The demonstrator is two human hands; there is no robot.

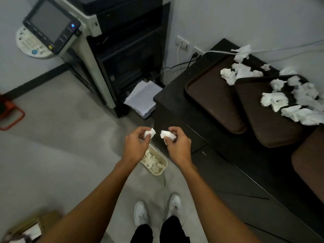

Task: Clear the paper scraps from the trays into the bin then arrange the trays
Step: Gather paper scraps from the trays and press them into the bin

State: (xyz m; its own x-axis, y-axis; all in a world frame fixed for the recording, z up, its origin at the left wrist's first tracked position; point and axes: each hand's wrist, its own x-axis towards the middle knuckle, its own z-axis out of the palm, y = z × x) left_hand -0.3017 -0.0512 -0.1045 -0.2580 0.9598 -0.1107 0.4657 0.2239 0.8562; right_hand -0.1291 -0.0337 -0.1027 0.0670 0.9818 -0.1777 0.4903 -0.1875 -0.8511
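Observation:
My left hand pinches a crumpled white paper scrap above the floor. Close beside it, my right hand grips another white scrap. Both hands hover just above a small cream bin on the floor, which holds several scraps. On the dark cabinet to the right lie brown trays: a left tray with scraps at its far end, a middle tray piled with several scraps, and the corner of a third tray.
A large copier stands ahead on the left with loose white sheets at its base. Wall sockets and cables sit behind the cabinet. A red object lies at the far left, a cardboard box at the bottom left. My white shoes are below.

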